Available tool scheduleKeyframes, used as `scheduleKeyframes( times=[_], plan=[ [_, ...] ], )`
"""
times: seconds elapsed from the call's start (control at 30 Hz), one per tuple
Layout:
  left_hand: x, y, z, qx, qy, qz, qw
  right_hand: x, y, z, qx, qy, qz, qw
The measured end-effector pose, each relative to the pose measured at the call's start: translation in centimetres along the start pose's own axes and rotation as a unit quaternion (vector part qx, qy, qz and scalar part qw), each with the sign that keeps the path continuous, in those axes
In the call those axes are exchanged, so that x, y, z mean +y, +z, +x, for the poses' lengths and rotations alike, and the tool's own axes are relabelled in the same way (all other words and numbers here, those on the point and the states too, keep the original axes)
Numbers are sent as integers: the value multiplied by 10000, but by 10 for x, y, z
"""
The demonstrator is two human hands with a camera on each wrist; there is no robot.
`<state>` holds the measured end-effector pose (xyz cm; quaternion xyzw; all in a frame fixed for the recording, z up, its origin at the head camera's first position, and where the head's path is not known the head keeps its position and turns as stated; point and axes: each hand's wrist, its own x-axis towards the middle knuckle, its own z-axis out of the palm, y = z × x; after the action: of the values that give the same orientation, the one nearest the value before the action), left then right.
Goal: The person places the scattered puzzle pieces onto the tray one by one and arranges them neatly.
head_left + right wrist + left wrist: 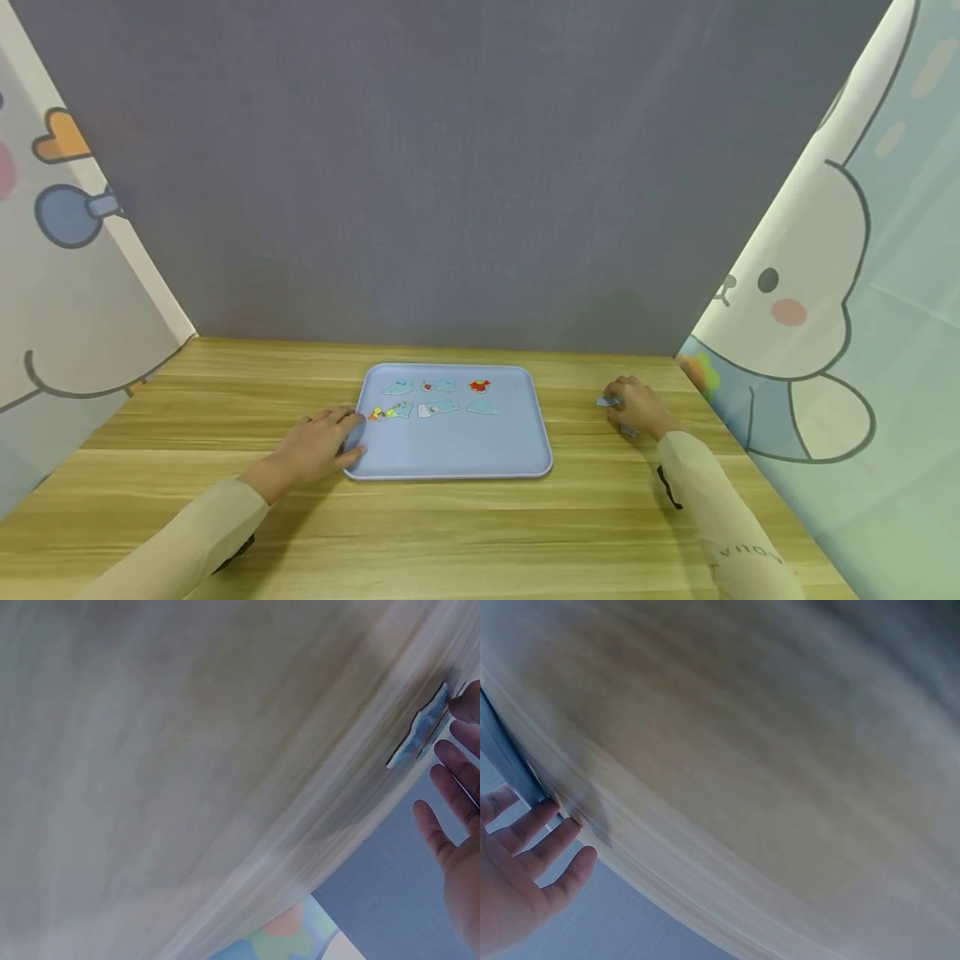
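On the table lies a pale blue tray [450, 450] bearing several flat, printed cutout pieces in two rows. Among them are a red piece [479, 387], a yellow-and-blue piece [390, 412] and a light blue triangular piece [482, 406]. My left hand [318, 442] rests at the tray's left edge, its fingers extended. Right of the tray, my right hand [637, 407] pinches a small blue piece [608, 402] between thumb and index finger, the other fingers spread. Another blue piece [420, 729] lies on the table beside that hand, partly under it in the head view.
The wooden table [465, 542] meets a grey upright panel [450, 208] at the back. Cartoon-printed cloths stand at the left [67, 292] and right [817, 333]. Black straps show under both wrists.
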<state>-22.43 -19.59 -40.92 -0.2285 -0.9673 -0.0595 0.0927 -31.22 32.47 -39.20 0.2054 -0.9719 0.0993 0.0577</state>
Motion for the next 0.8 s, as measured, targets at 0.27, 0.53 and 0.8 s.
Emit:
scheduleKeyframes(
  times=[0.27, 0.53, 0.8],
  plan=[
    [1, 0, 0, 8, -1, -28, 10000, 2, 2, 3, -19, -74, -9, 10000],
    [0, 1, 0, 22, 2, -41, 10000, 4, 3, 5, -87, -1, -21, 10000],
    [-1, 0, 0, 37, 22, 6, 10000, 4, 3, 6, -120, 33, -49, 9999]
  ],
)
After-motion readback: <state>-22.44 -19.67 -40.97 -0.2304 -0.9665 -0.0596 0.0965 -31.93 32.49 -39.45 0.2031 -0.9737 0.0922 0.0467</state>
